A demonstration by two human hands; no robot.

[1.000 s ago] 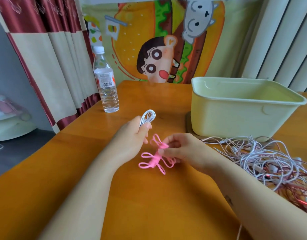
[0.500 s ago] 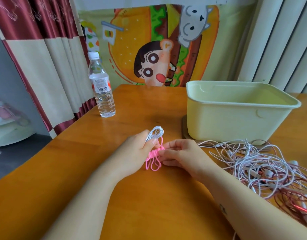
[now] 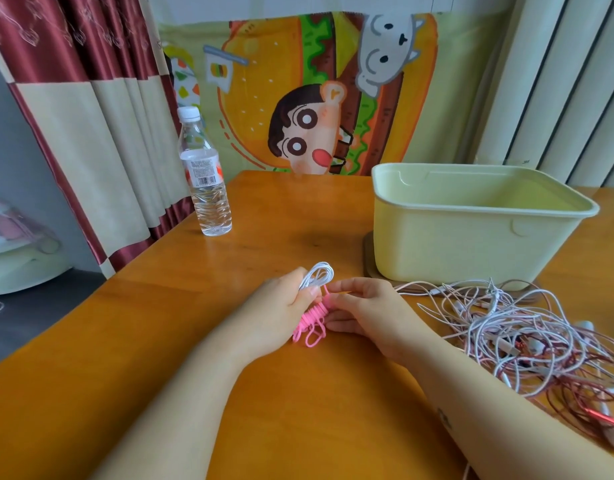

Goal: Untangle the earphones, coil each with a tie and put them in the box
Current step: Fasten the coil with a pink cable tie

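My left hand (image 3: 281, 306) grips a coiled white earphone (image 3: 317, 276), whose loop sticks up above the fingers. A bundle of pink ties (image 3: 312, 322) lies between my two hands, touching the table. My right hand (image 3: 364, 308) pinches one pink tie at the top of the bundle, right beside the white coil. A tangled heap of white, pink and red earphones (image 3: 527, 334) lies on the table to the right. The pale green box (image 3: 471, 220) stands open behind the heap, and no earphone shows inside it.
A clear water bottle (image 3: 203, 181) stands at the table's far left. The wooden table (image 3: 298, 417) ends on the left, with a curtain and floor beyond. A brown lid (image 3: 367, 261) lies under the box. A cartoon cloth hangs behind.
My hands have come together. The pink ties, held up and spread a second ago, are now bunched against the white coil. The camera has tilted slightly.
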